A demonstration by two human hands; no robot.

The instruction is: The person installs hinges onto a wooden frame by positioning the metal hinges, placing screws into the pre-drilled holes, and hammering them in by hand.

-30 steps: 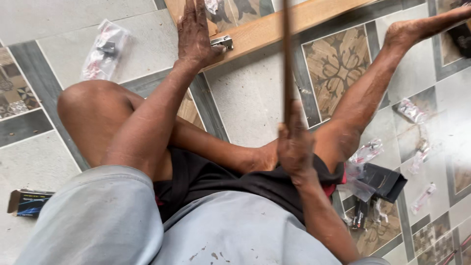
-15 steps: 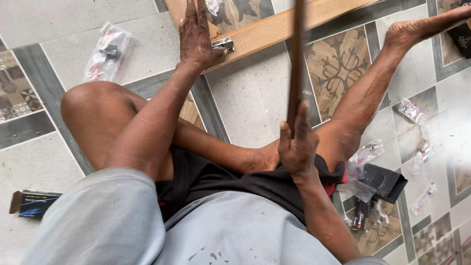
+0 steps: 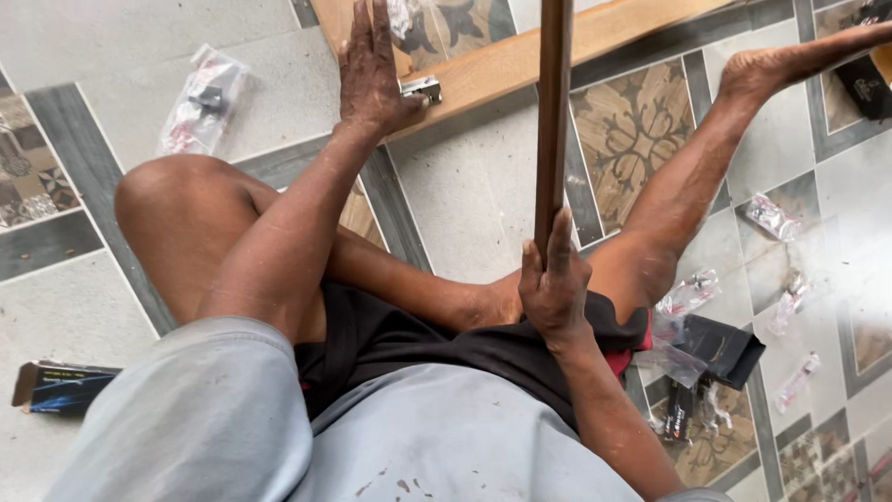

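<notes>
Wooden stick (image 3: 554,112) upright, pointing away

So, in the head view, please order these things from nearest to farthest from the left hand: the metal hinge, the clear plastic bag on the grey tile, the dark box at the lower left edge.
From the left hand:
1. Metal hinge, just right of the hand, on the wooden board.
2. Clear plastic bag, to the hand's left on the tiled floor.
3. Dark box, far down by the picture's lower left edge.

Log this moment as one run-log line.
left hand: flat on wooden plank, beside metal bracket | right hand: grips dark rod, upright | posture: seated on tile floor
</notes>
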